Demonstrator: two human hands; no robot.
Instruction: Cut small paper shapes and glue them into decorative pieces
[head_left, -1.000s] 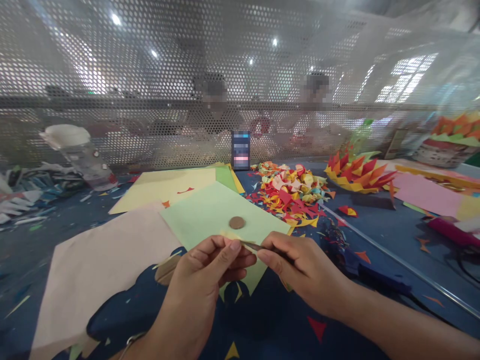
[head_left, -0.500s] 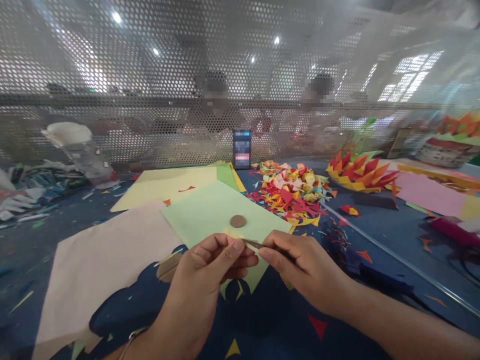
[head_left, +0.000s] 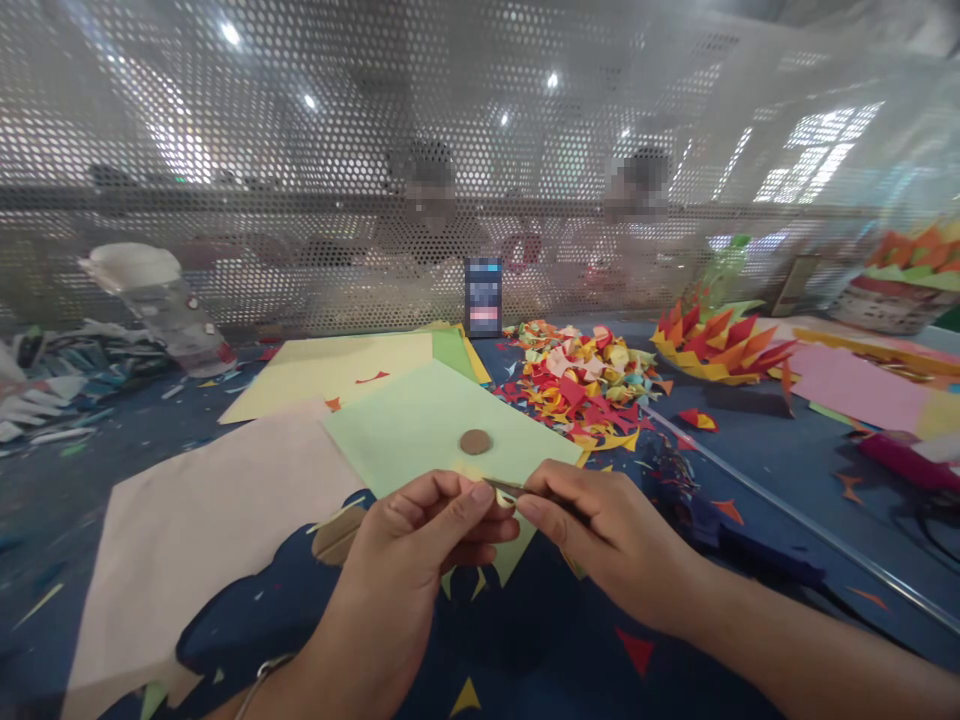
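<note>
My left hand (head_left: 420,545) is closed in a pinch on a small pale yellow piece of paper (head_left: 504,498), mostly hidden by the fingertips. My right hand (head_left: 596,515) grips a thin, dark, pointed tool (head_left: 510,489); its handle is inside the fist, so its kind cannot be made out. The tool's tip touches the paper at my left thumb, and an edge of the paper curls below it. Just beyond the fingers, a brown round disc (head_left: 475,441) lies on a light green sheet (head_left: 420,420).
A pale pink sheet (head_left: 202,500) with a scalloped cut edge lies left. Paper scraps (head_left: 585,380) are heaped beyond my right hand, near a red-orange paper petal ring (head_left: 720,345). A clear rod (head_left: 810,520), a phone (head_left: 483,298) and a white-lidded cup (head_left: 161,310) stand or lie around.
The yellow paper now shows a curled edge under the tool's tip, where it was flatter before. Both hands stay in nearly the same place.
</note>
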